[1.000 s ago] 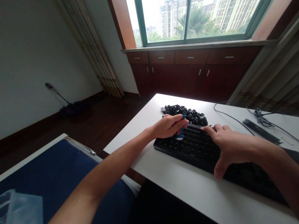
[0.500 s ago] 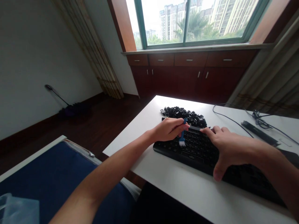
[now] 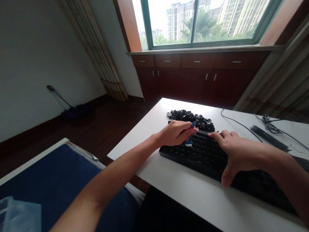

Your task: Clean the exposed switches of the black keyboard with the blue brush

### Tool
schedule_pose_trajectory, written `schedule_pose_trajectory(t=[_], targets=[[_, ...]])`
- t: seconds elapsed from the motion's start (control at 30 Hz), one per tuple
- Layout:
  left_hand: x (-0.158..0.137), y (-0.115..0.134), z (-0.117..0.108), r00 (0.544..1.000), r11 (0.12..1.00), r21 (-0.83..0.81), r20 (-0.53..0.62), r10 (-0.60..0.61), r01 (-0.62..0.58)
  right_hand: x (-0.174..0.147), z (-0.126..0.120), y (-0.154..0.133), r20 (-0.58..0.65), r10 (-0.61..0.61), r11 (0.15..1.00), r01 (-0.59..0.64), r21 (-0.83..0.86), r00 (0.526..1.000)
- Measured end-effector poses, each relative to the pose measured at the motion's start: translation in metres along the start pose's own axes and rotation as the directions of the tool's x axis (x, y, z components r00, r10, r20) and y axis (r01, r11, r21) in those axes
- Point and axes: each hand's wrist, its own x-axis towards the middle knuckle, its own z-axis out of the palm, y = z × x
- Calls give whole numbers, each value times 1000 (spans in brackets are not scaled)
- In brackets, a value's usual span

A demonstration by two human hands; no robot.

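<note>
Daylight comes through a green-framed window (image 3: 198, 22) showing tower blocks and trees. Below it runs a dark red wooden cabinet (image 3: 193, 75) with drawers. The wall (image 3: 36, 64) is white, the floor (image 3: 103, 122) dark wood, and curtains (image 3: 96, 51) hang beside the window.

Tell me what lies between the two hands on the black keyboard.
In the head view, only bare black keyboard deck separates the left hand, holding a small blue brush, from the right hand; nothing else lies there.
</note>
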Motion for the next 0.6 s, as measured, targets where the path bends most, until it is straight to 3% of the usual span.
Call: schedule_pose_trajectory(t=[0.37, 0.6], targets=[[-3, 3, -4, 993, 995, -66, -90, -76, 70, 1, 0, 1, -1, -6, 1000, 6, 3, 1000], [-2, -4, -1, 994, 987, 130, -46, 99, -92, 0, -1, 1, -1, -10, 1000, 10, -11, 1000]])
